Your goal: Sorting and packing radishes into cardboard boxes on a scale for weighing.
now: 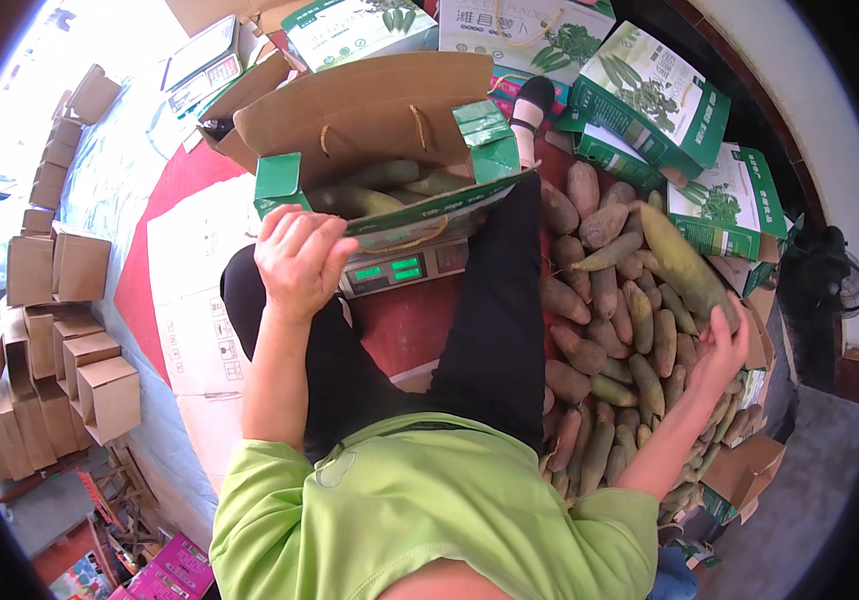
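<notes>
My left hand (299,258) is closed over the near left edge of an open green-and-white cardboard carton (357,95). Several green radishes (364,202) lie inside the carton, and rope loops hang from its raised brown flap. Under the carton stands a scale (411,270) with lit green digits. Out to the right, my right hand (721,350) grips the lower end of a long, thick green radish (682,255), which is tilted above a large heap of green and reddish-brown radishes (604,352). Part of this hand's grip is hidden behind the radish.
Closed printed cartons (649,90) are stacked beyond the heap. Rows of small brown boxes (99,390) stand at the far left. A flat cardboard sheet (194,290) lies left of my legs. A black fan (824,275) is at the right.
</notes>
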A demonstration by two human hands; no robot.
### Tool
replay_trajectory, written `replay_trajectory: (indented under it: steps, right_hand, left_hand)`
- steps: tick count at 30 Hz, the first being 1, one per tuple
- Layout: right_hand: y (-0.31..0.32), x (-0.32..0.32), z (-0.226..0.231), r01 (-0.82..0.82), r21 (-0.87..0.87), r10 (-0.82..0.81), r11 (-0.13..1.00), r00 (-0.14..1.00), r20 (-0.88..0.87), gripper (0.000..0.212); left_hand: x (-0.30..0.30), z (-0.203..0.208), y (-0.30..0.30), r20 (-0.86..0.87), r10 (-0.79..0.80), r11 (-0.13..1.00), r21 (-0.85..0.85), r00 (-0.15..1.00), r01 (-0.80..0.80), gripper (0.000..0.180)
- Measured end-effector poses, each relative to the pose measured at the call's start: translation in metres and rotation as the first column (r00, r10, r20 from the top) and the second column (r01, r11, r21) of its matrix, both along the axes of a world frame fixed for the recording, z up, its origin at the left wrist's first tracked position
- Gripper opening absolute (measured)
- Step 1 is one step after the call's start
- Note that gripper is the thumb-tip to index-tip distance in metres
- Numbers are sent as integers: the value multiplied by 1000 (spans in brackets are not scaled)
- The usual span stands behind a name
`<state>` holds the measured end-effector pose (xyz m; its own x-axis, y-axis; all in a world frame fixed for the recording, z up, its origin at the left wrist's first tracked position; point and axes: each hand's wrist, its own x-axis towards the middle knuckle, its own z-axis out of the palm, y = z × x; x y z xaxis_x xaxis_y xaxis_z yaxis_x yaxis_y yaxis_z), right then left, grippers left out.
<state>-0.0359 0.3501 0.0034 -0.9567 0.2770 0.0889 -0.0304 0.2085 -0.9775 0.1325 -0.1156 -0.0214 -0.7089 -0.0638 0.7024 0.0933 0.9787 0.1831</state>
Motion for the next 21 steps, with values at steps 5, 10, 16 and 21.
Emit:
replay_trajectory:
  steps: [5, 10, 16, 21]
  right_hand:
    - [-104, -31, 59, -339, -32, 329, 940, 930, -165, 39]
    - [-207, -44, 71, -606, 53, 607, 794, 782, -143, 37]
    - [-286, -60, 20, -824, 127, 822, 552, 563, 79, 30]
    - [-265, -79, -12, -745, 197, 759, 637, 651, 10, 31]
  left_hand:
    - [4, 1, 1, 0, -37, 999, -16, 999, 37, 26]
    - [6, 1, -1, -19, -57, 998, 3, 998, 57, 25]
    - [3, 0, -3, -32, -66, 997, 33, 997, 67, 24]
    - [1, 1, -3, -6, -30, 998, 47, 1000, 30, 23]
